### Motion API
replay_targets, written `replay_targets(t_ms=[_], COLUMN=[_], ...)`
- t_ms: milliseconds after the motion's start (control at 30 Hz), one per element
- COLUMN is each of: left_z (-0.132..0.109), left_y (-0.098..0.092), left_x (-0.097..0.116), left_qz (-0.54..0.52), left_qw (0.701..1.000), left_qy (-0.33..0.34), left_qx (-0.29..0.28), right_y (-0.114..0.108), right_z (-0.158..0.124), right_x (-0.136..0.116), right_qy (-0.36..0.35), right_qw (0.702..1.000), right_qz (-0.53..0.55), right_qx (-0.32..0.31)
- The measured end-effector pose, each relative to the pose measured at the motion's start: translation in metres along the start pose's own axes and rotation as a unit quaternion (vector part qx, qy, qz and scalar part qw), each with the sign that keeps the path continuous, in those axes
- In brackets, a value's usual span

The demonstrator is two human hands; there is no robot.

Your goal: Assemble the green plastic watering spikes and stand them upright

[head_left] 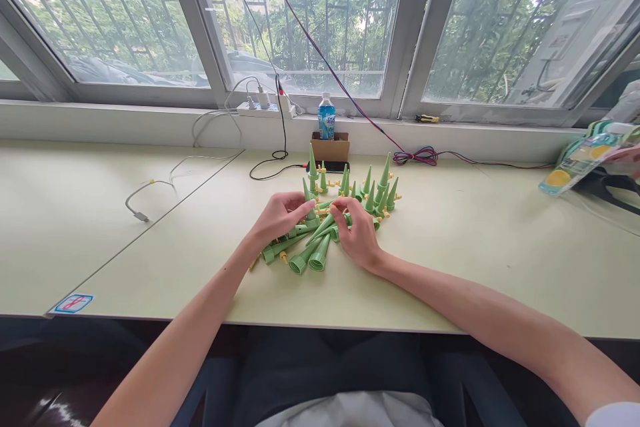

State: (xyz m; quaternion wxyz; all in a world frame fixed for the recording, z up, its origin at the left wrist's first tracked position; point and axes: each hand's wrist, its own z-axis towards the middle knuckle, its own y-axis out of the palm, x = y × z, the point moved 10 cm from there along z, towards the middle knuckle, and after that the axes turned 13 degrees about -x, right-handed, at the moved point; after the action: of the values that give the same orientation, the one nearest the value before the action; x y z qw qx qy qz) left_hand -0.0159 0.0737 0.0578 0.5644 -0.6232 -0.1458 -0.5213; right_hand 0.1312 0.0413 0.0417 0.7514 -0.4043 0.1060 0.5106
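My left hand [281, 219] is closed around a green plastic watering spike [307, 191], which stands point up, tilted slightly. Close to its right, my right hand [358, 235] pinches with thumb and forefinger at a small yellow part, mostly covered by the fingertips. Beneath both hands lies a heap of loose green spikes [320, 255], some with their threaded open ends toward me. A small yellow valve [283, 257] lies at the heap's near edge. Behind the hands, several spikes [384, 177] stand point up with yellow valves fitted at their sides.
A blue-labelled bottle [327, 119] stands in a small cardboard box [330, 147] by the window, behind a black phone [345, 167]. A white cable [141, 216] lies on the left, a bundled cord [416, 157] at the back right. Plastic packaging [575, 163] sits far right.
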Motion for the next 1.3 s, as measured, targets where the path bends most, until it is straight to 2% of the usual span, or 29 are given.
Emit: replay_targets(t_ms=[467,1300], left_z=[0.000,0.001], left_y=[0.000,0.005], left_x=[0.001,-0.003], left_qz=[0.006,-0.010], left_qw=[1.000,1.000], left_qy=[0.000,0.009], left_qx=[-0.003,-0.022], right_y=[0.008,0.018], right_z=[0.001,0.002], right_x=[0.002,0.003], right_qy=[0.013,-0.012], right_qw=[0.999,0.997], right_qz=[0.021,0.029], right_qx=[-0.040,-0.068])
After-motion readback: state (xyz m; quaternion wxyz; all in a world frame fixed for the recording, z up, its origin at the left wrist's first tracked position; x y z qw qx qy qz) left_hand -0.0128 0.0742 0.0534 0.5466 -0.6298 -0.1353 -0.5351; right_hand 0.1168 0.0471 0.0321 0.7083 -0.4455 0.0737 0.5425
